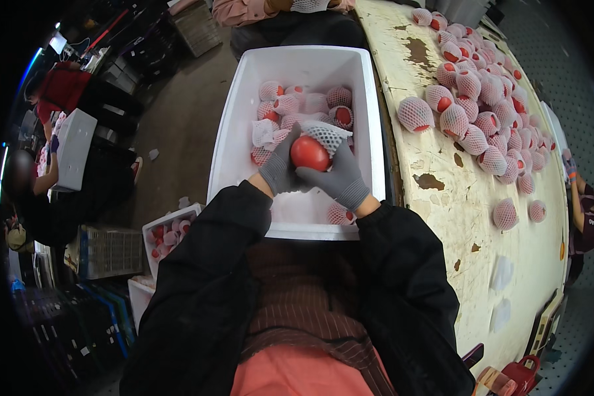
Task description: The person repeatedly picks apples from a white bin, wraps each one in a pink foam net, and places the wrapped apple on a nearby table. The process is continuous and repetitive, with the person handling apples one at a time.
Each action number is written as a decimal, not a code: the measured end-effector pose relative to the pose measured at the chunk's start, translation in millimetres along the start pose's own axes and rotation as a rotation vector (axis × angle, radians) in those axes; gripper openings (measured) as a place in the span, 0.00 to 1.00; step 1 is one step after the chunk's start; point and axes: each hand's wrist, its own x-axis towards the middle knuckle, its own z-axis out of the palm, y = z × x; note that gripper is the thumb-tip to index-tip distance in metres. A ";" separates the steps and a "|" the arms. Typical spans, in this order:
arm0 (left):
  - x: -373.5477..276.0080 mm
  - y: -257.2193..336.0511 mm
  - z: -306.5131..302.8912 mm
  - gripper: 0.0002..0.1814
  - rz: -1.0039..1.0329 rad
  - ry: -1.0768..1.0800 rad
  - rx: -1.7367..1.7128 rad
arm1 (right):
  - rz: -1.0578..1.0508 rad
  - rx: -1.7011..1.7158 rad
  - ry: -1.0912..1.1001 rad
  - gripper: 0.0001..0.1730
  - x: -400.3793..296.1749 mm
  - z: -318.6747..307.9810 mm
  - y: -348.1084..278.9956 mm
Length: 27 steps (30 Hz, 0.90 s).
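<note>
Both my hands wear grey knit gloves and meet over a white foam box (297, 231). Between them is a round red fruit, perhaps a tomato (310, 153), with a white foam net sleeve (326, 134) partly off it at the upper right. My left hand (280, 166) presses the fruit's left side. My right hand (337, 178) holds it from the right, the thumb below the fruit and the fingers behind the net. Several netted red fruits (286, 105) lie in the far part of the box, and one netted fruit (340, 214) sits in the near right corner.
On the right, a worn cream table (425, 208) bears a large pile of netted fruits (490, 89). A co-worker (297, 29) sits beyond the box. At left, another foam box (171, 232) holds fruits beside crates (114, 252). More people work at far left and right.
</note>
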 end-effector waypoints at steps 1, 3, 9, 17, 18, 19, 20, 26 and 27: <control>22.2 -3.6 -14.1 0.42 0.063 -0.176 0.144 | 0.050 0.010 0.025 0.35 -1.2 1.9 0.6; 65.3 0.4 -46.6 0.41 0.100 -0.452 0.501 | 0.256 0.410 0.106 0.31 0.8 -6.2 6.3; 52.0 -8.1 -39.4 0.30 0.098 -0.741 0.443 | 0.552 1.257 0.139 0.36 8.5 -19.0 5.3; 60.4 -0.5 -46.6 0.16 0.229 -0.701 -0.110 | 0.502 1.095 0.110 0.33 10.1 -21.4 11.5; 71.0 0.8 -57.4 0.14 0.433 -0.568 0.017 | 0.495 0.927 0.122 0.33 11.6 -18.6 15.5; 69.3 2.0 -53.4 0.12 0.623 -0.443 0.147 | 0.483 0.749 0.149 0.32 10.3 -19.1 23.4; 64.0 -0.1 -52.0 0.08 0.976 -0.121 0.507 | 0.337 0.281 0.240 0.32 6.0 -13.5 50.0; 33.1 -9.8 -35.0 0.10 0.978 -0.507 0.389 | 0.526 0.917 0.350 0.32 12.3 -23.3 39.9; 36.9 -5.1 -37.2 0.11 0.805 -0.616 0.229 | 0.516 1.098 0.398 0.31 17.8 -26.4 30.8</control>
